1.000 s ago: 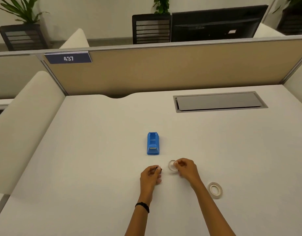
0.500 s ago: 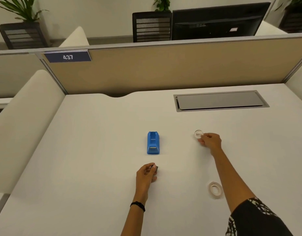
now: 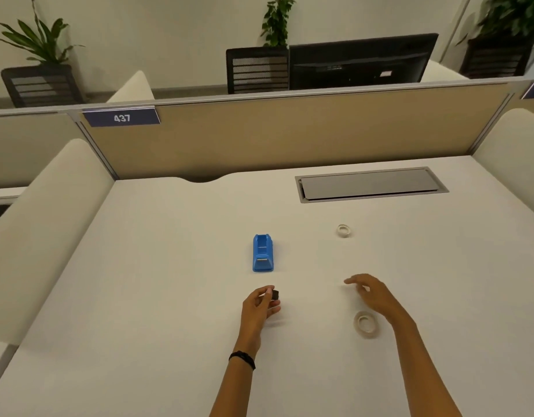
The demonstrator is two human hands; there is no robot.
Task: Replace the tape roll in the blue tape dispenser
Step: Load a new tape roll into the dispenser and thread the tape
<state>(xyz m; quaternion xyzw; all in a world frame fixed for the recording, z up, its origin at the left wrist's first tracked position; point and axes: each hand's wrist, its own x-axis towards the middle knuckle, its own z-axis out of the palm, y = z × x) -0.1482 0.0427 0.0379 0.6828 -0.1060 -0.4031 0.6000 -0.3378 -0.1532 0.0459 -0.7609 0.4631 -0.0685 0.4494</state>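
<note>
Dispenser (image 3: 263, 256) sits empty mid-desk. A small black core (image 3: 275, 294) is pinched in the left hand (image 3: 259, 308); right hand (image 3: 372, 296) is spread, empty, above the new roll (image 3: 366, 324). Core could easily get dropped.

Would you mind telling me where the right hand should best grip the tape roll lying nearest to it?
The tape roll lies flat on the desk, hole up, just below the open right hand. Probably best to come straight down and pinch across the ring, thumb in the hole and a finger on the outer rim.
</note>
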